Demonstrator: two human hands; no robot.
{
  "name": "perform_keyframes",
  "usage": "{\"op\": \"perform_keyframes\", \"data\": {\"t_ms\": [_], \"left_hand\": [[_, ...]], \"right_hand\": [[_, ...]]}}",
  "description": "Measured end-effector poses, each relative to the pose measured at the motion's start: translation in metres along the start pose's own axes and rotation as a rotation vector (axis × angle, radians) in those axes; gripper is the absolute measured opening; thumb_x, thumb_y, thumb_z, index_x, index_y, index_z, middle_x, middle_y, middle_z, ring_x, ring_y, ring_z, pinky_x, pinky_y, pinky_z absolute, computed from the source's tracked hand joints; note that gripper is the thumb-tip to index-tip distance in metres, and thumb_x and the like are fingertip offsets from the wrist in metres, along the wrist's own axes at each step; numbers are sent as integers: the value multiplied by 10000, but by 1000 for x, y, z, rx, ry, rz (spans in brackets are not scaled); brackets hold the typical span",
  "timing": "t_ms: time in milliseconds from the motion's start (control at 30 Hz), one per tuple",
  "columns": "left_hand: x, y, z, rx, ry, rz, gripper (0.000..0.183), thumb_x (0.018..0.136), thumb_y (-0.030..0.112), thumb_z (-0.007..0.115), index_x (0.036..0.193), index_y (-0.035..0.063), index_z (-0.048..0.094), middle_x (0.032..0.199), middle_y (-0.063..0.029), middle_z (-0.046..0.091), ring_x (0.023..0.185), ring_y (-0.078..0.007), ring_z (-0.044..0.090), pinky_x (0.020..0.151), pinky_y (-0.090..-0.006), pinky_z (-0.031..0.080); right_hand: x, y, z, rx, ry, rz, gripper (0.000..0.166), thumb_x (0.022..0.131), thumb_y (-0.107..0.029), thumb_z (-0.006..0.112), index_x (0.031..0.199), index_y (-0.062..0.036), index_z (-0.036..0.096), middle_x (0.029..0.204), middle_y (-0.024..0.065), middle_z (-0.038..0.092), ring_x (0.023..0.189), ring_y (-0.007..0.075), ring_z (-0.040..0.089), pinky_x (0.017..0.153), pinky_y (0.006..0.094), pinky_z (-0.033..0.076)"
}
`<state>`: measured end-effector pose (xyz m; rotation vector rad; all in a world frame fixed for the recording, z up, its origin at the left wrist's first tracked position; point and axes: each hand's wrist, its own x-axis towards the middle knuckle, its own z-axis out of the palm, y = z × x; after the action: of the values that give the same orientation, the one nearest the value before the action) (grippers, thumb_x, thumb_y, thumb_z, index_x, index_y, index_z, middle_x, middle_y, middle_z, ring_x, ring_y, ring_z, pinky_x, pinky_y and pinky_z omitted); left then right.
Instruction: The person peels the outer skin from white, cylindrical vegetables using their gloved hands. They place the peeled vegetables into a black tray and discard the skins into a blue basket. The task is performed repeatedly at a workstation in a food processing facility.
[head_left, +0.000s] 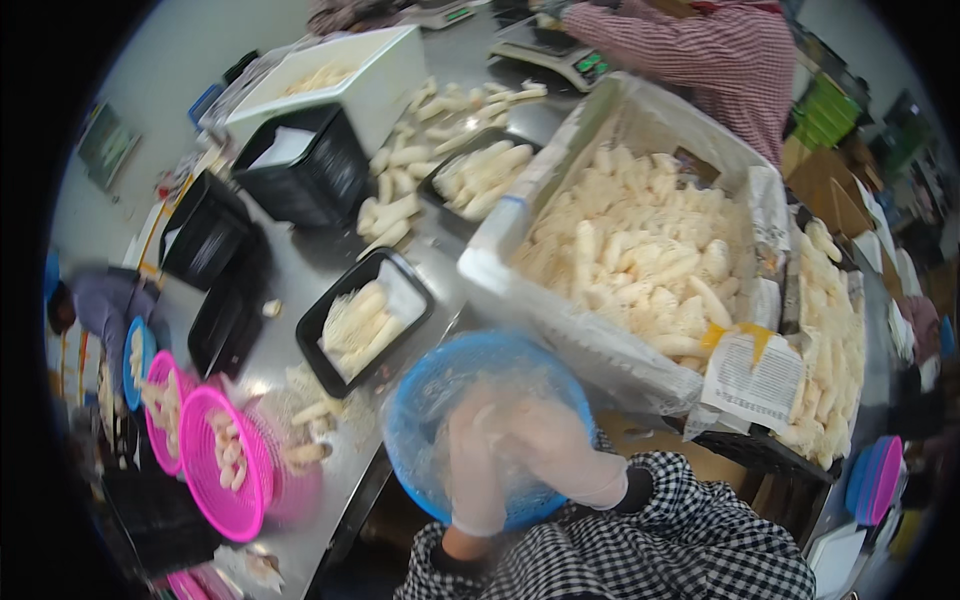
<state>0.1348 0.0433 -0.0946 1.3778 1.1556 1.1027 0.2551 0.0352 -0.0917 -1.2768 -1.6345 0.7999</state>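
Note:
Both my hands, in whitish translucent gloves, reach down into a blue plastic basket (420, 382). My left hand (474, 442) is on the left side of the basket, and my right hand (551, 439) comes in from the right, with the fingers close together. Blur hides the fingertips and whatever they touch; pale, whitish material (517, 382) shows around them. Just beyond the basket to the left, a black plastic tray (311, 341) holds pale stalks with netted skirts, which look like bamboo mushrooms (364, 322). To the right, a white foam box (499, 262) is heaped with more bamboo mushrooms (645, 247).
Pink baskets (259, 457) with pale pieces stand at left on the steel table (292, 277). Stacked black trays (307, 172), loose stalks (390, 217) and another filled tray (487, 176) lie farther back. A digital scale (551, 56) stands near a co-worker's checked sleeve (667, 45). A mushroom-laden crate (821, 360) borders the right.

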Motion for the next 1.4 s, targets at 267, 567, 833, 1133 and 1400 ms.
{"op": "perform_keyframes", "data": {"t_ms": [267,567,833,1133,1400], "left_hand": [[-4,-52,-31,-286,215,-247,224,964,205,423,967,33,566,818,-8,543,739,-74,489,676,-211,412],[38,-97,-168,952,490,-5,339,943,248,448,1148,-10,529,1024,-182,571,935,-272,543,818,-340,422],[32,-117,-154,1610,480,284,467,944,297,449,1350,75,385,1391,-220,326,1278,-391,314,1034,-500,235],[44,-66,-141,1308,673,233,511,970,302,393,1349,-37,342,1449,-178,297,1332,-326,300,1093,-413,264],[67,-22,-108,1385,696,667,283,938,229,461,1041,-6,582,1059,-196,569,1002,-418,518,854,-512,439]], "right_hand": [[-22,12,-16,-138,-193,-75,252,844,-189,606,1093,-149,606,863,65,626,748,263,613,630,336,498],[-10,-33,-221,-1115,-108,93,142,844,-229,611,937,-123,629,841,63,640,702,215,626,632,315,504],[54,88,-277,-624,-294,631,321,837,-293,562,1039,-53,630,920,133,650,849,272,609,757,356,468],[49,159,-258,-476,-617,398,461,779,-387,610,1085,-43,611,938,150,639,867,256,603,760,349,463],[51,159,-252,-439,-686,473,456,799,-308,618,1170,-54,543,1032,128,618,949,227,570,792,325,454]]}}
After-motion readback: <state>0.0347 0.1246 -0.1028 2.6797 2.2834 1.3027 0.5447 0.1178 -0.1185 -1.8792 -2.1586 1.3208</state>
